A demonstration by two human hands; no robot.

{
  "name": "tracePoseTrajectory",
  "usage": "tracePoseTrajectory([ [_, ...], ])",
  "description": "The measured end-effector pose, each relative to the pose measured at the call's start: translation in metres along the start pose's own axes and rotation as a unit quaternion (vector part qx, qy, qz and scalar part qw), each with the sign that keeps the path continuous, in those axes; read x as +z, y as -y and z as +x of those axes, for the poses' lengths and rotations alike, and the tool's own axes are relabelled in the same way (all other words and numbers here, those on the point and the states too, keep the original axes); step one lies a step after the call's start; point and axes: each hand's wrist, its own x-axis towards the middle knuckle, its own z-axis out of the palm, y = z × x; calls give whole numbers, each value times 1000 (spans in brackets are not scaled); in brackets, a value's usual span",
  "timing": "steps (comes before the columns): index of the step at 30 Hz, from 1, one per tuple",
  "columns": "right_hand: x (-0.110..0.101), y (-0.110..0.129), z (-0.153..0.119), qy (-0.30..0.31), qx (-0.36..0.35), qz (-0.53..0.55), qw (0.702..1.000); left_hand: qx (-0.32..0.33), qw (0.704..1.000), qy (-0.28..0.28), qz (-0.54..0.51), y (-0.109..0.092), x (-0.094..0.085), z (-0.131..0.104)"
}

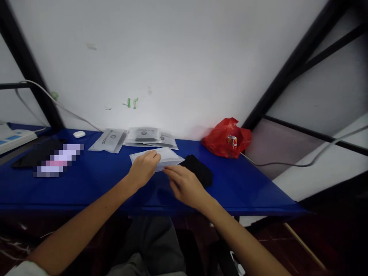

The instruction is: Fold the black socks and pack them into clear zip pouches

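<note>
A frosted white plastic pouch [169,154] lies on the blue tabletop in front of me, its near edge slightly raised. My left hand [143,167] is closed on the pouch's near left part, with the fingers curled. From the right, my right hand [188,186] reaches to the near edge, fingers stretched out and the fingertips touching it. The thumb looks apart from the fingers. Just beyond the right hand sits a folded black cloth [199,170], partly covered by the hand and the pouch corner.
Several printed frosted pouches [108,141] lie along the wall. A red plastic bag [225,140] stands at the back right beside a cable [281,165]. On the left are a white earbud case [79,134], a dark tablet-like device [34,155] and a power strip [17,140].
</note>
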Motion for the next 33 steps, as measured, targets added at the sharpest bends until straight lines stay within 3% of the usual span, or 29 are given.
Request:
tracePoseTrajectory([
  [4,14,6,20,97,48,-19,994,34,999,5,-15,0,-4,5],
  [10,28,-15,30,111,118,-66,985,41,998,-39,2,18,3,-7],
  [13,30,-19,27,127,115,-38,984,27,999,-26,2,28,8,-14],
  [15,27,-18,24,114,88,10,990,11,1000,-11,5,33,11,-17],
  [18,16,-14,18,46,45,92,994,-17,999,1,29,37,15,-18],
  [22,-8,-30,3,-25,71,73,995,-47,998,-3,41,41,15,-16],
  [25,-23,-58,-12,-6,120,-38,992,-65,997,-7,32,42,14,-16],
  [28,-28,-80,-25,56,168,-78,981,-70,997,2,35,42,15,-17],
  [33,-26,-79,-34,114,203,-56,971,-65,997,1,41,44,21,-18],
])
